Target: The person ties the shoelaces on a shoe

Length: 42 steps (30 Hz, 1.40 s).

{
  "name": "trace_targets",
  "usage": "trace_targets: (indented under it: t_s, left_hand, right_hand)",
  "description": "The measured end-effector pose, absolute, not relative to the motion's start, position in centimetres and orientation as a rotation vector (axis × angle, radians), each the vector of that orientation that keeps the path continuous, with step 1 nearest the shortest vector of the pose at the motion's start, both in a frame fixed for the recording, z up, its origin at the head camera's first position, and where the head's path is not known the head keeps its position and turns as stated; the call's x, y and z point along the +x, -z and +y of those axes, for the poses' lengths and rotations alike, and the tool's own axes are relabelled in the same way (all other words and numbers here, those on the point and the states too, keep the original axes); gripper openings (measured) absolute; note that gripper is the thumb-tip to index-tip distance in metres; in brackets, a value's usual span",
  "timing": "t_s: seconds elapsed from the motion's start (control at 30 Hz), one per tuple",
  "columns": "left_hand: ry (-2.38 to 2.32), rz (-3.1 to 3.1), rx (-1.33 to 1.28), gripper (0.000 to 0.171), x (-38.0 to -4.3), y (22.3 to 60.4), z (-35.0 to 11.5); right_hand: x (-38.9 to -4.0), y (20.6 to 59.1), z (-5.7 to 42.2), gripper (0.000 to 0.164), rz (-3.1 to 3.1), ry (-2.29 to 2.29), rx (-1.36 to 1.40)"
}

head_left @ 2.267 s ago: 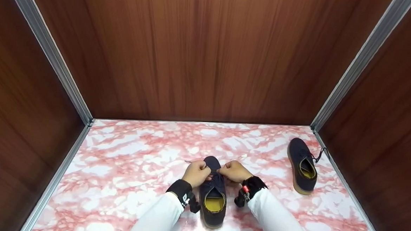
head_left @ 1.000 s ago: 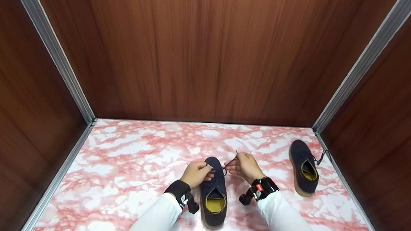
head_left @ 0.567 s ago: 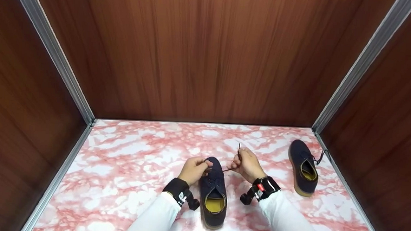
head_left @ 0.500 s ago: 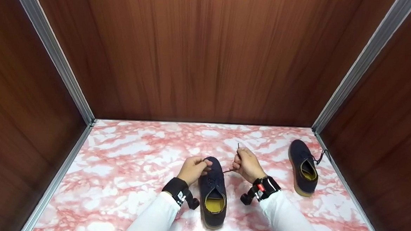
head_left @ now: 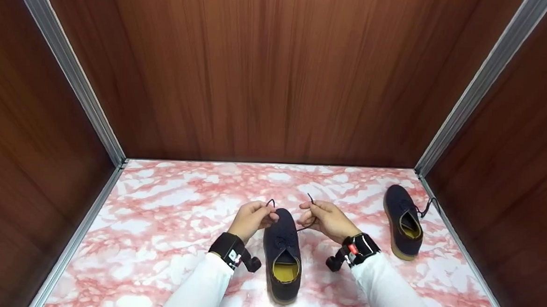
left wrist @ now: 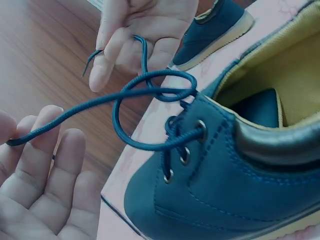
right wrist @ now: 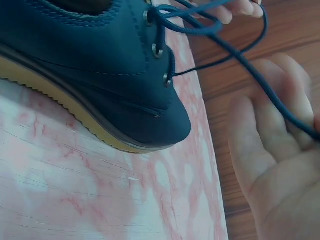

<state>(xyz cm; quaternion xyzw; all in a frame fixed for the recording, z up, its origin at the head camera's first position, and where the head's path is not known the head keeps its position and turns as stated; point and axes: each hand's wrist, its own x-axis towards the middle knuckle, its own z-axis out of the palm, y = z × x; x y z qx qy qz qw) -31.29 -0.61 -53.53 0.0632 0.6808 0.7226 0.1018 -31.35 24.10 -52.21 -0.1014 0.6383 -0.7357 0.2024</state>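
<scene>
A dark navy shoe [head_left: 281,233] with a yellow lining stands upright on the table, its toe pointing away. My left hand [head_left: 251,218] is left of the toe and pinches one shoelace end between thumb and fingertips; a short bit of lace pokes up above it. On the other side, my right hand [head_left: 330,219] pinches the other end, with the tip sticking up. In the left wrist view the shoelace [left wrist: 75,108] forms a loose loop above the top eyelets. The right wrist view shows the lace [right wrist: 262,82] running into my right fingers.
A matching shoe [head_left: 400,211] sits at the far right, its laces trailing against the right wall. The table [head_left: 180,242] has a pink and white marbled top. Brown wood-grain panels [head_left: 277,79] with metal edges enclose the back and sides.
My left hand has drawn a little left and away, and its lace end now shows above the fingers. My right hand, earlier pulled out rightward with its lace, has loosened its curled fingers.
</scene>
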Motion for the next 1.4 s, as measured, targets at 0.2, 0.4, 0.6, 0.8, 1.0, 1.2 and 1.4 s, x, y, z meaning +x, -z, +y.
trace_targets:
  t_s: [0.2, 0.4, 0.6, 0.8, 1.0, 1.2, 1.4]
  left_hand:
    - [-2.195, 1.945, 0.179, 0.019, -31.3, 53.3, -0.4]
    - [-2.237, 1.864, 0.176, 0.019, -31.3, 53.2, -0.4]
    - [-2.256, 1.825, 0.162, 0.019, -31.2, 53.2, -0.6]
    - [-2.308, 1.735, 0.123, 0.018, -31.1, 53.0, -1.0]
    - [-2.353, 1.637, 0.084, 0.015, -31.1, 52.8, -1.4]
    - [-2.374, 1.6, 0.085, 0.025, -31.1, 52.8, -1.9]
    - [-2.407, 1.599, 0.04, 0.018, -31.0, 53.0, -2.4]
  right_hand:
    - [-31.4, 52.2, 24.6, 0.039, 1.769, 2.11, -0.143]
    - [-31.4, 51.9, 24.4, 0.034, 1.794, 2.185, -0.053]
    - [-31.2, 51.3, 24.3, 0.024, 1.778, 2.193, -0.03]
    - [-31.2, 51.1, 24.8, 0.031, 1.807, 2.145, -0.143]
    - [-31.2, 51.1, 25.4, 0.037, 1.793, 2.188, -0.089]
    - [-31.2, 51.0, 25.8, 0.035, 1.805, 2.248, 0.02]
    - [-31.2, 50.7, 26.0, 0.025, 1.736, 2.302, 0.038]
